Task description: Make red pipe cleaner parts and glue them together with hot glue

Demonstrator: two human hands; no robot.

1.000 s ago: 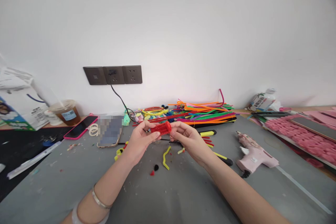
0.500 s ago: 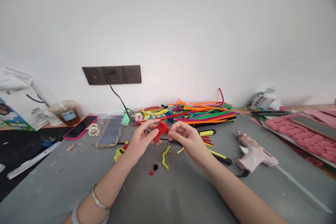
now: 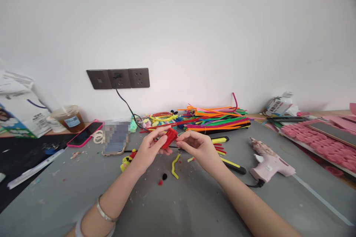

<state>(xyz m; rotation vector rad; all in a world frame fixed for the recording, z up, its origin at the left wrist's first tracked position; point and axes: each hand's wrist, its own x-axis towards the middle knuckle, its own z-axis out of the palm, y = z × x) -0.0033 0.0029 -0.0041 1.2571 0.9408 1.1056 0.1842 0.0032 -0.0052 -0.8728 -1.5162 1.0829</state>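
Note:
Between my hands, above the grey table, is a red ribbed piece [image 3: 169, 138], tilted, like a small roll. My left hand [image 3: 151, 146] is wrapped round its left side, thumb in front. My right hand [image 3: 194, 145] has thumb and forefinger pinched together at the piece's right edge; what is between these fingertips is too small to make out. Below the hands lie a bent yellow strip [image 3: 174, 166], a black pompom [image 3: 164, 176] and a small red bit [image 3: 160, 182]. A yellow and red fuzzy item [image 3: 126, 162] sits beside my left wrist.
Colourful pipe cleaners [image 3: 219, 120] lie along the wall. Yellow-black scissors handles [image 3: 233, 166] are behind my right forearm, with a pink glue gun [image 3: 271, 163] to the right. Phones [image 3: 85, 134], a cup [image 3: 71, 119] and a carton [image 3: 25, 107] stand or lie left.
My right thumb and forefinger have shifted slightly left along the red piece's edge. The red piece has turned a little in my left hand.

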